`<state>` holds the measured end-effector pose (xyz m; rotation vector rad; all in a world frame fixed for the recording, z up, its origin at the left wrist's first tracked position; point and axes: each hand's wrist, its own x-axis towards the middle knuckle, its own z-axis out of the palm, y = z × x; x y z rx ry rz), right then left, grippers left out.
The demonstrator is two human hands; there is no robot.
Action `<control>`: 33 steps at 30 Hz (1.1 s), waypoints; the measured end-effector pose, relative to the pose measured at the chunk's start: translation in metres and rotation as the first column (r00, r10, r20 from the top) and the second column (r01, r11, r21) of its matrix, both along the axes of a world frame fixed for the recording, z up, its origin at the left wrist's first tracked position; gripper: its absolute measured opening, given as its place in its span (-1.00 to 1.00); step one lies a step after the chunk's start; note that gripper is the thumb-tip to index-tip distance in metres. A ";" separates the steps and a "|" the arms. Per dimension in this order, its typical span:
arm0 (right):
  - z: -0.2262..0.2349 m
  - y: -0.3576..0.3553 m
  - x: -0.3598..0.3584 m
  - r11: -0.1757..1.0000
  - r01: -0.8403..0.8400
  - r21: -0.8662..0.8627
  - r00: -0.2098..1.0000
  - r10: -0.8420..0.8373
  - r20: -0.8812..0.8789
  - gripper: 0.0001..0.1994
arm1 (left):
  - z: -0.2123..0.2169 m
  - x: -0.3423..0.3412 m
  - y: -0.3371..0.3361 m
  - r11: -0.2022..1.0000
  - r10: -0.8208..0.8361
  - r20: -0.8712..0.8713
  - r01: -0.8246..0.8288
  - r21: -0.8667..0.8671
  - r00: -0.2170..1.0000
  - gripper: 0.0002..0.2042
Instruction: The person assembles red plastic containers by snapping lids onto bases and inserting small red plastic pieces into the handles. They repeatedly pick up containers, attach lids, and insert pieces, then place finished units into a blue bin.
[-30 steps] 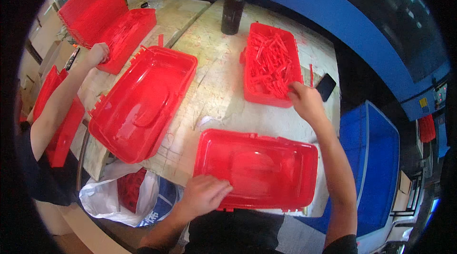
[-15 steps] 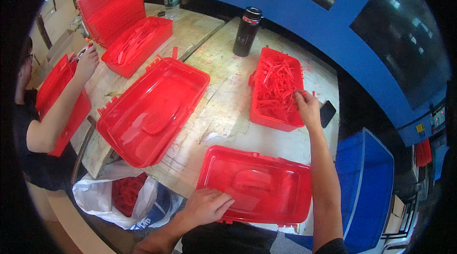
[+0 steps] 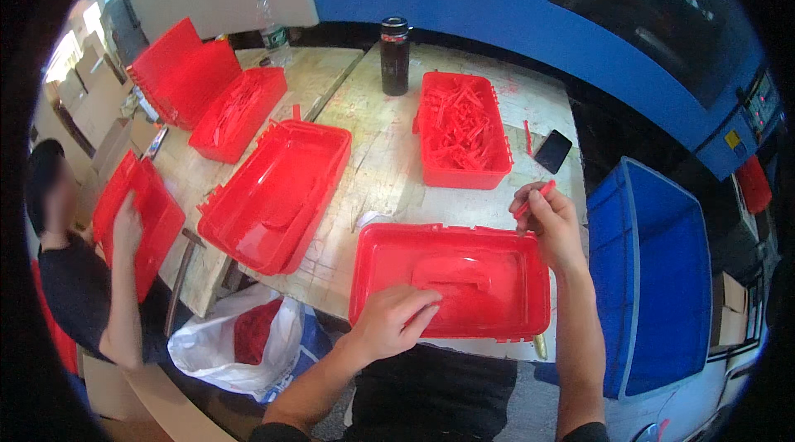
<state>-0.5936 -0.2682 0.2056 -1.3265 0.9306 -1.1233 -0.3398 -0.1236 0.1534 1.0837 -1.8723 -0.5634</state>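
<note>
- Broadly, the back of the room is filled by a blue machine (image 3: pixel 397 3) with dark windows, its panel at the far right.
- Before it stands a worn, pale table (image 3: pixel 389 144), scuffed and streaked with red.
- At the right, beside the table, is a deep blue crate (image 3: pixel 625 276).
- On the left, a co-worker in dark clothes (image 3: pixel 79 280) has one hand on a tilted red box (image 3: pixel 161 222).
- Two shallow red trays lie on the table: the near tray (image 3: pixel 520 276), right in front of the person, with a handle-shaped form in its middle, and the left tray (image 3: pixel 269 160), set at a slant.
- Below the table edge, a white bag (image 3: pixel 195 347) gapes, red pieces inside.
- Towards the back left sits an open box (image 3: pixel 252 129), red, lid raised, with strips in it.
- Beyond the near tray, well apart from it, is the strip box (image 3: pixel 468 178), heaped with thin red pieces.
- A black flask (image 3: pixel 395 65) and a clear bottle (image 3: pixel 275 36) stand upright farther back.
- The left hand (image 3: pixel 391 322) lies over the near tray's left part, fingers loosely bent; I cannot tell whether they grip it.
- The right hand (image 3: pixel 553 225), above that tray's far right corner, pinches a red strip (image 3: pixel 546 188) between thumb and fingers.
- A dark phone (image 3: pixel 552 151) lies near the table's right edge.
- Just beside it is a loose strip (image 3: pixel 527 137).
</note>
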 end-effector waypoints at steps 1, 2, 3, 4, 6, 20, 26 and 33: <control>-0.002 -0.007 -0.005 0.999 0.043 -0.024 0.994 -0.045 -0.100 -0.78 | -0.004 0.004 0.005 0.999 0.044 0.025 -0.045 0.019 0.999 -0.85; -0.006 -0.014 -0.012 0.993 0.058 -0.106 0.978 -0.078 -0.192 -0.80 | -0.010 0.011 0.012 0.996 0.083 0.048 -0.085 0.037 0.995 -0.86; -0.013 -0.026 -0.020 0.983 0.139 -0.124 0.941 -0.170 -0.293 -0.80 | -0.016 0.017 0.018 0.991 0.121 0.067 -0.124 0.055 0.990 -0.87; -0.023 -0.043 -0.027 0.968 0.180 -0.174 0.898 -0.234 -0.372 -0.80 | -0.023 0.025 0.026 0.980 0.191 0.048 -0.193 0.040 0.980 -0.87; -0.052 -0.083 -0.043 0.960 0.191 -0.205 0.857 -0.265 -0.443 -0.78 | -0.036 0.038 0.043 0.935 0.349 -0.008 -0.347 0.073 0.937 -0.86; -0.094 -0.280 0.019 0.848 0.100 -0.520 0.554 -0.482 -0.679 -0.75 | -0.070 0.066 0.044 0.753 0.657 -0.083 -0.648 0.113 0.749 -0.86; -0.119 -0.265 0.107 0.953 -0.004 -0.304 0.252 -0.293 -0.922 -0.68 | -0.062 0.061 0.041 0.760 0.647 -0.074 -0.635 0.136 0.759 -0.88; -0.083 -0.228 0.082 0.912 0.106 -0.396 0.680 -0.357 -0.640 -0.77 | -0.045 0.069 0.054 0.698 0.715 -0.137 -0.688 0.198 0.686 -0.87</control>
